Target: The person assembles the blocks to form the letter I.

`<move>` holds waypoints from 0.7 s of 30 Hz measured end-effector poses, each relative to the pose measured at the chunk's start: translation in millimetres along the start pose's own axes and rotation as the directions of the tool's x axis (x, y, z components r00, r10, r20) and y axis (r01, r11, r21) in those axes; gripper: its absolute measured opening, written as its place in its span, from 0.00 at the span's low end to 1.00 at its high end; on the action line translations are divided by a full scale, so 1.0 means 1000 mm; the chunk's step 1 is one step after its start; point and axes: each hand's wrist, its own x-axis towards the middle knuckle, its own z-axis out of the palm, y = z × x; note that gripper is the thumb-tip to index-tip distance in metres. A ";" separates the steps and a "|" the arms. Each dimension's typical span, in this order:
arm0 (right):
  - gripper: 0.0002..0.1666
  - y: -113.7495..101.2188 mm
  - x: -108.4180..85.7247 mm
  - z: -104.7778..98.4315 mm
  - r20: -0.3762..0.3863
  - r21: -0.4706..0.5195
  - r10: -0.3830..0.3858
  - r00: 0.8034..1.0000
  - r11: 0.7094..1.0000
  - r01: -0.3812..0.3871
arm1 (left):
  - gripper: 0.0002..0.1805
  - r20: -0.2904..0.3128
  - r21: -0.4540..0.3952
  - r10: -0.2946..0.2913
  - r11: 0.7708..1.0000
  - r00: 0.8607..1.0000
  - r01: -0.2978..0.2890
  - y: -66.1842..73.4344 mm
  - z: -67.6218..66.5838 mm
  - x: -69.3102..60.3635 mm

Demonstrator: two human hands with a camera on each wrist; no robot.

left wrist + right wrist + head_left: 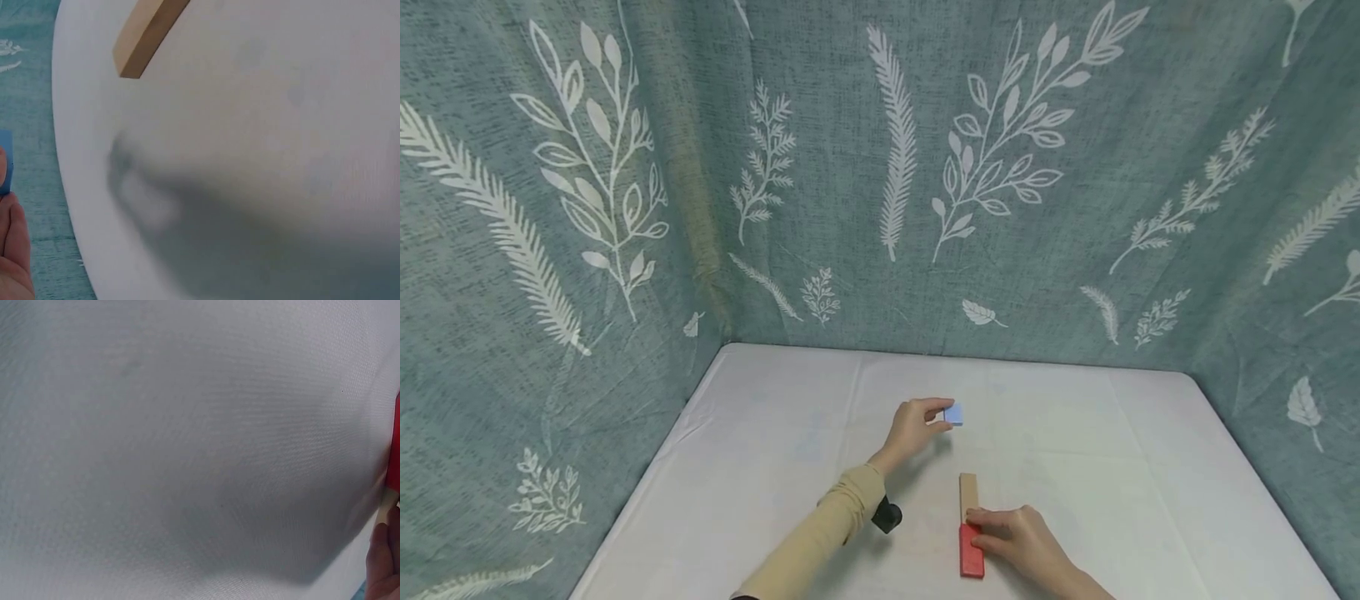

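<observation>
In the head view my left hand (916,425) pinches a small blue square block (953,414) between thumb and fingers. A shadow falls on the cloth below that hand. At the left wrist view's edge, part of the blue block (5,159) shows with the fingers. Nearer to me, my right hand (1022,542) grips a red rectangular block (972,560) lying on the table, its fingertips close to where red meets wood. A plain wooden block (968,493) lies end to end with the red one, pointing away from me. The right wrist view shows only a strip of red block (394,453).
A white cloth (1097,475) covers the table. Behind and at both sides hangs a green curtain (835,167) with white leaf patterns. A black device (887,517) sits at my left wrist, by the tan sleeve (827,529).
</observation>
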 end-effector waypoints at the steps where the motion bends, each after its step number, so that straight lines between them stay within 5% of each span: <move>1: 0.19 0.000 0.000 0.000 -0.001 0.000 0.000 1.000 1.000 0.000 | 0.19 -0.001 0.000 0.000 1.000 1.000 0.000 0.000 0.002 -0.001; 21: 0.19 0.002 -0.001 0.001 -0.004 -0.016 0.029 1.000 0.999 -0.029 | 0.17 0.043 -0.020 -0.035 0.999 0.998 0.036 -0.003 0.029 -0.005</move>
